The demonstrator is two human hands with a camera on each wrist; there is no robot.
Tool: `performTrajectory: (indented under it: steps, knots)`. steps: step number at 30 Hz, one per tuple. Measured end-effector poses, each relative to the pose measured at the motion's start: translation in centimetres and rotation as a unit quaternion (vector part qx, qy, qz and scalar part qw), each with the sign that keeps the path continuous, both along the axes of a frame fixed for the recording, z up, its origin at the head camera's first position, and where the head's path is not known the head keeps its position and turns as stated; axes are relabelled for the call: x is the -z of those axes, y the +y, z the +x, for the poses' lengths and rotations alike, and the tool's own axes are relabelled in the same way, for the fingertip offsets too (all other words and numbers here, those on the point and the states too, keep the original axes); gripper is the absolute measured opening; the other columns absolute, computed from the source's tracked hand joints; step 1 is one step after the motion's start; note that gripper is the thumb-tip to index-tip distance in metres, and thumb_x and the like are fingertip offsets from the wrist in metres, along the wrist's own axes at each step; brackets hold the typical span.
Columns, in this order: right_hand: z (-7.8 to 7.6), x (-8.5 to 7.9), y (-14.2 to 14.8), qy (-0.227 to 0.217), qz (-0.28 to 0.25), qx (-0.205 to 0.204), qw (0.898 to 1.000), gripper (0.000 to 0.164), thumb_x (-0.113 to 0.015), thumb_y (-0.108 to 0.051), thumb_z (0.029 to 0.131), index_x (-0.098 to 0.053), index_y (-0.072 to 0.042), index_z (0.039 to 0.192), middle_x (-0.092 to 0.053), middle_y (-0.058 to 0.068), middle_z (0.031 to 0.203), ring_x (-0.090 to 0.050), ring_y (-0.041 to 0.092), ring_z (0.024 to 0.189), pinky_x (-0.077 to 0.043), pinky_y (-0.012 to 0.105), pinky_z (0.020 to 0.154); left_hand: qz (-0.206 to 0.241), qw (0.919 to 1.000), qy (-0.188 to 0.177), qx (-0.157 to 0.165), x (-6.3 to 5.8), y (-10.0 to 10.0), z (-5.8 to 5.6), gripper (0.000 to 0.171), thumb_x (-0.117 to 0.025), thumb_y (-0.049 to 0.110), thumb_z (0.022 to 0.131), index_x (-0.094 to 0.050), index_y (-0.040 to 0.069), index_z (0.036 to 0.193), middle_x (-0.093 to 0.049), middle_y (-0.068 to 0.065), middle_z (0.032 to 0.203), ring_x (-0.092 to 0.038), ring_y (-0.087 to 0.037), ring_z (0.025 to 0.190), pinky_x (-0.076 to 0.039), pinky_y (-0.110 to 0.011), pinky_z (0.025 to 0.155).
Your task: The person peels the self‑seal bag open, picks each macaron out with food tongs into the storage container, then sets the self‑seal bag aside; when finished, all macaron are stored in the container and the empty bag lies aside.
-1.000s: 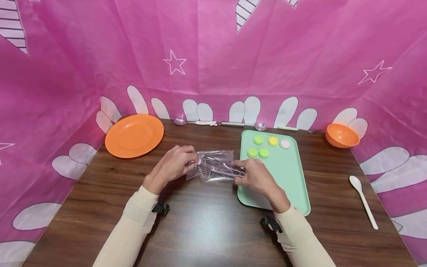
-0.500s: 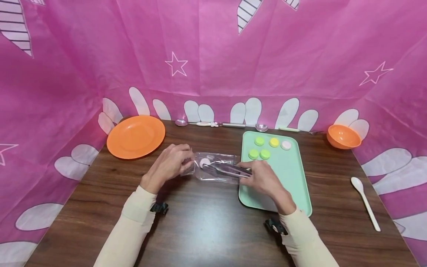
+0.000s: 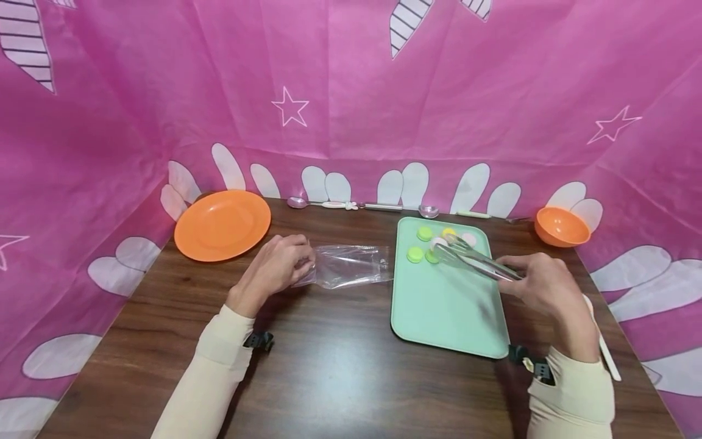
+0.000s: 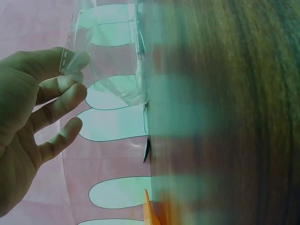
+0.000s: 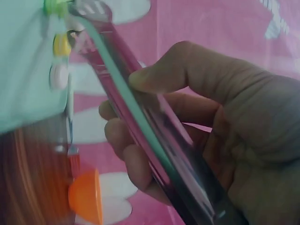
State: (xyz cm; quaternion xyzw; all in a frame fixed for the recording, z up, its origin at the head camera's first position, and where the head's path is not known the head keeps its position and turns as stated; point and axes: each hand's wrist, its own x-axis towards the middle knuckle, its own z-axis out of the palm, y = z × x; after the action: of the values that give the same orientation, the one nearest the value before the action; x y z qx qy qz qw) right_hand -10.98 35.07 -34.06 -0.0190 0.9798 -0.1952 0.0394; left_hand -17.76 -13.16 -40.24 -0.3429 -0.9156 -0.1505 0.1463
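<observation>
My left hand [image 3: 280, 262] pinches one end of a clear plastic bag [image 3: 351, 266] between thumb and fingers; the bag extends right across the table. In the left wrist view the see-through bag [image 4: 112, 56] hangs from the fingertips. My right hand [image 3: 548, 289] grips metal tongs [image 3: 485, 263], tips pointing left over the green tray [image 3: 450, 311]. A pale pink macaron [image 3: 439, 242] shows at the tong tips, partly covered by them. Around it on the tray are green macarons [image 3: 415, 254], a yellow macaron [image 3: 448, 232] and another pale pink macaron [image 3: 468, 239].
An orange plate [image 3: 222, 225] lies at the back left, an orange bowl [image 3: 562, 227] at the back right. Spoons, one a ladle-like spoon [image 3: 428, 211], and a fork [image 3: 518, 219] line the back edge. A white spoon [image 3: 606, 353] lies right, partly behind my right wrist.
The tongs have come out of the bag and moved right over the tray, with the pale pink macaron at their tips. The bag lies flatter; my left hand stays almost in place.
</observation>
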Motion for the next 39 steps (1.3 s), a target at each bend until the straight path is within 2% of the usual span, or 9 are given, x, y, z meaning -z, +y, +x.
performTrajectory:
  steps: [4,10,13,18,22,28,32,34,39]
  knots:
    - [0.2,0.2,2.0,-0.018,0.022,0.02,0.999,0.045,-0.081,-0.02,0.084,-0.076,-0.003,0.126,-0.075,0.011,0.087,-0.057,0.027,0.077,-0.042,0.034,0.064,0.004,1.0,-0.008,-0.002,0.1,-0.1,0.1,0.008,-0.081,0.011,0.092,-0.079,0.018,0.087,-0.066,0.001,0.087,-0.059,-0.017,0.073,-0.053,-0.039,0.078]
    - [0.2,0.3,2.9,-0.044,0.028,0.028,0.998,0.049,-0.081,-0.024,0.086,-0.074,-0.001,0.129,-0.072,0.007,0.083,-0.057,0.03,0.079,-0.042,0.034,0.064,0.007,1.0,-0.002,0.003,0.3,-0.1,0.0,0.01,-0.08,0.01,0.091,-0.079,0.018,0.086,-0.065,0.001,0.086,-0.059,-0.017,0.072,-0.051,-0.038,0.075]
    - [0.3,0.1,3.5,-0.027,0.022,0.045,0.998,0.05,-0.08,-0.027,0.089,-0.073,-0.001,0.131,-0.073,0.011,0.084,-0.058,0.033,0.08,-0.042,0.034,0.065,0.005,1.0,0.0,0.003,0.2,-0.1,0.0,0.01,-0.08,0.011,0.091,-0.079,0.019,0.086,-0.065,0.001,0.087,-0.06,-0.017,0.073,-0.05,-0.037,0.075]
    - [0.3,1.1,4.9,0.034,0.012,0.125,0.991,0.05,-0.075,-0.028,0.093,-0.069,0.002,0.132,-0.069,0.033,0.099,-0.059,0.046,0.084,-0.042,0.038,0.066,0.003,1.0,-0.001,0.0,0.2,-0.2,-0.2,0.009,-0.08,0.011,0.091,-0.079,0.018,0.087,-0.066,0.0,0.088,-0.062,-0.018,0.075,-0.052,-0.038,0.076]
    - [-0.3,3.2,5.7,0.041,0.005,0.196,0.98,0.058,-0.073,-0.03,0.094,-0.063,0.01,0.135,-0.065,0.043,0.115,-0.058,0.056,0.094,-0.046,0.051,0.073,0.01,0.9999,0.004,-0.008,0.3,-0.3,-0.1,0.007,-0.082,0.01,0.09,-0.081,0.016,0.089,-0.067,-0.001,0.088,-0.06,-0.019,0.075,-0.054,-0.04,0.078]
    - [-0.9,5.3,6.2,-0.006,0.0,0.242,0.97,0.067,-0.072,-0.036,0.093,-0.059,0.013,0.137,-0.062,0.044,0.119,-0.053,0.061,0.103,-0.044,0.063,0.084,0.001,0.9997,0.019,-0.017,0.4,-0.5,-0.1,0.005,-0.083,0.011,0.089,-0.081,0.015,0.09,-0.068,-0.003,0.089,-0.063,-0.02,0.075,-0.054,-0.041,0.081]
    - [-0.9,5.7,6.3,-0.049,0.005,0.236,0.97,0.067,-0.075,-0.043,0.091,-0.062,0.015,0.122,-0.064,0.04,0.104,-0.055,0.058,0.098,-0.047,0.058,0.077,0.004,0.9998,-0.012,-0.012,0.5,-0.5,-0.1,0.007,-0.084,0.01,0.089,-0.082,0.016,0.091,-0.068,-0.001,0.089,-0.06,-0.017,0.073,-0.055,-0.037,0.077]
    - [-0.9,5.7,6.2,-0.076,-0.001,0.242,0.967,0.073,-0.078,-0.047,0.089,-0.056,0.017,0.116,-0.063,0.038,0.099,-0.057,0.055,0.094,-0.049,0.054,0.073,0.003,0.9995,-0.03,-0.009,0.5,-0.5,-0.1,0.006,-0.083,0.01,0.089,-0.082,0.016,0.091,-0.068,-0.001,0.088,-0.058,-0.015,0.072,-0.054,-0.035,0.073]
    - [-1.1,6.0,5.7,-0.113,0.003,0.245,0.963,0.092,-0.08,-0.049,0.088,-0.039,0.023,0.127,-0.057,0.046,0.106,-0.06,0.059,0.095,-0.052,0.06,0.074,-0.006,0.9989,-0.046,-0.006,0.5,-0.5,-0.1,0.004,-0.082,0.013,0.091,-0.082,0.017,0.091,-0.068,0.0,0.089,-0.058,-0.014,0.073,-0.053,-0.032,0.071]
